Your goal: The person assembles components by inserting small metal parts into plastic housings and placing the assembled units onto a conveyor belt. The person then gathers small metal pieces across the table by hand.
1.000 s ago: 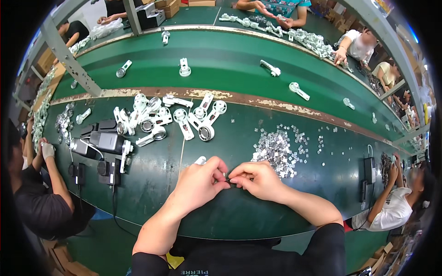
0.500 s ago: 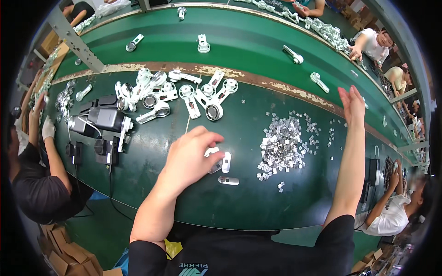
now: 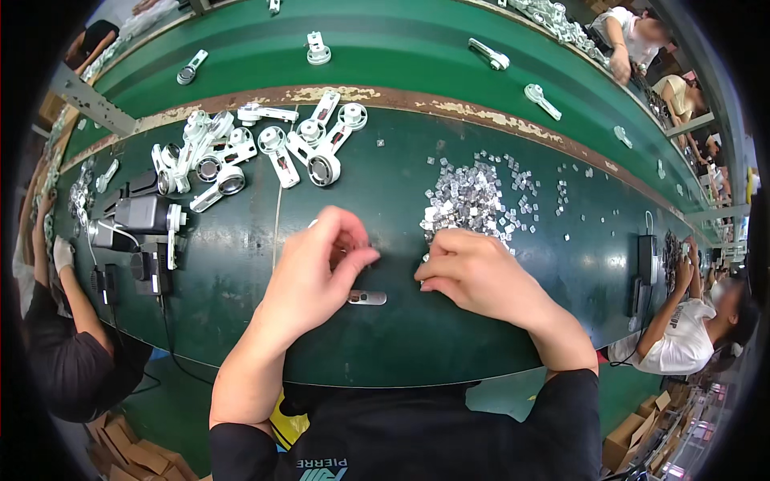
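Note:
My left hand is over the near middle of the green table, fingers curled in and thumb bent toward them. What it holds, if anything, is hidden, though a sliver of white shows behind its knuckles. Just beside its thumb lies a small silver-white oblong plate with dark spots. My right hand is at the near edge of a pile of small clear square pieces, its thumb and fingertips pinched together. Anything in that pinch is too small to make out.
White round-headed handle parts are heaped at the back left. Left of them stand black boxes with cables. A green conveyor belt carries more such parts beyond the table's worn edge. Co-workers sit at both sides.
My right hand has come from the belt side to the front of the clear pieces and pinched. My left hand has curled in; a second plate beside it is out of sight. The view has shifted.

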Demonstrator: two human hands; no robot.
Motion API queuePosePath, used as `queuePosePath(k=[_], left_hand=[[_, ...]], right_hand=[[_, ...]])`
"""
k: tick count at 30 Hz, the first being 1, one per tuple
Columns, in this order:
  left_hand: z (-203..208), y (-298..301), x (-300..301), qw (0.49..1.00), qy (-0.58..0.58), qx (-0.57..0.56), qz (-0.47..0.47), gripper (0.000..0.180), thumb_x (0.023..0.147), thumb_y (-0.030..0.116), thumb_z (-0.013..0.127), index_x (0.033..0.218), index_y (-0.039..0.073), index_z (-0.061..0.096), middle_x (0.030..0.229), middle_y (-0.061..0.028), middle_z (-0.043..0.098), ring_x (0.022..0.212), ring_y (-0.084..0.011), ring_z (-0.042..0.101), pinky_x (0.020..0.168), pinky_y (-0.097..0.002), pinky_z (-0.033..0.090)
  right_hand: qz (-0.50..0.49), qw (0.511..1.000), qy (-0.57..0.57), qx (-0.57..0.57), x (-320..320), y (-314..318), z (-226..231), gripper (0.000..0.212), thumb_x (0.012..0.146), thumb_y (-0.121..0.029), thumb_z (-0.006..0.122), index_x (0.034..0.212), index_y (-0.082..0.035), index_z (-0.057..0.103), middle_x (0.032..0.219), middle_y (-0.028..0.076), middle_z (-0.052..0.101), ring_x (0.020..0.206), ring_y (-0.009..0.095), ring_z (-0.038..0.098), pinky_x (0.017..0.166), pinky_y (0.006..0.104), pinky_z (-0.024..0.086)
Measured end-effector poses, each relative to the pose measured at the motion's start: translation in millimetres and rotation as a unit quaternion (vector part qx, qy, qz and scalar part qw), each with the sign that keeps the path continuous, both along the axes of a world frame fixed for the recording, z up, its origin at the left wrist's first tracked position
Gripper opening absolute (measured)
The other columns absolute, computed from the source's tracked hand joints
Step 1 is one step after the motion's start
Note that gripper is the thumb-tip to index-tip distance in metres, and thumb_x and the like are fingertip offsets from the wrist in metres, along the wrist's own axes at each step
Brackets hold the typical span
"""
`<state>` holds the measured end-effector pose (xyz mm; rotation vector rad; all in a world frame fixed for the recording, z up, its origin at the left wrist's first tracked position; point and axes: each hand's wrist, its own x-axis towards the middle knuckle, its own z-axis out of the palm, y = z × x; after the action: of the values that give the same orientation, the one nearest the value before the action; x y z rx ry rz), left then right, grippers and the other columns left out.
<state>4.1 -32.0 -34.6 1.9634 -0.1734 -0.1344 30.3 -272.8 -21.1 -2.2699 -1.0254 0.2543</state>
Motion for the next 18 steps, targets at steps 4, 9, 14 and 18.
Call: queuePosePath(k=[4, 9, 14, 18], left_hand=[[-2, -8, -3, 0.969, 0.055, -0.232, 0.064, 0.017, 0.095, 0.006, 0.058, 0.109, 0.001, 0.049, 0.092, -0.0062, 0.058, 0.065, -0.0105, 0.063, 0.05, -0.0222, 0.049], [-7, -9, -3, 0.955, 0.113, -0.26, 0.084, 0.025, 0.096, 0.004, 0.055, 0.121, 0.003, 0.049, 0.101, -0.0051, 0.052, 0.062, -0.0097, 0.061, 0.047, -0.0212, 0.048], [-6, -13, -5, 0.936, 0.122, -0.325, 0.051, 0.041, 0.091, -0.007, 0.056, 0.129, 0.002, 0.046, 0.105, -0.0091, 0.052, 0.077, -0.014, 0.066, 0.065, -0.025, 0.056], [-7, -14, -8, 0.935, 0.124, -0.326, 0.057, 0.037, 0.087, -0.009, 0.059, 0.122, -0.002, 0.049, 0.102, -0.0109, 0.058, 0.081, -0.0166, 0.069, 0.072, -0.0268, 0.059]], right_hand=[[0.005, 0.997, -0.061, -0.049, -7, 5, -7, 0.009, 0.073, -0.007, 0.073, 0.079, -0.005, 0.066, 0.079, 0.008, 0.053, 0.074, 0.026, 0.059, 0.064, 0.0371, 0.049], [0.019, 0.995, -0.083, -0.047, -8, 7, -5, 0.01, 0.079, -0.008, 0.068, 0.082, -0.004, 0.059, 0.078, 0.008, 0.052, 0.078, 0.026, 0.059, 0.069, 0.0379, 0.05], [-0.045, 0.958, 0.136, 0.248, 6, 10, -7, 0.01, 0.083, 0.004, 0.067, 0.09, 0.0, 0.061, 0.084, 0.01, 0.066, 0.075, 0.015, 0.066, 0.063, 0.0266, 0.054], [-0.113, 0.859, 0.335, 0.369, 14, 38, -6, 0.013, 0.082, 0.005, 0.071, 0.092, 0.003, 0.064, 0.093, 0.007, 0.066, 0.082, 0.01, 0.064, 0.075, 0.0249, 0.054]])
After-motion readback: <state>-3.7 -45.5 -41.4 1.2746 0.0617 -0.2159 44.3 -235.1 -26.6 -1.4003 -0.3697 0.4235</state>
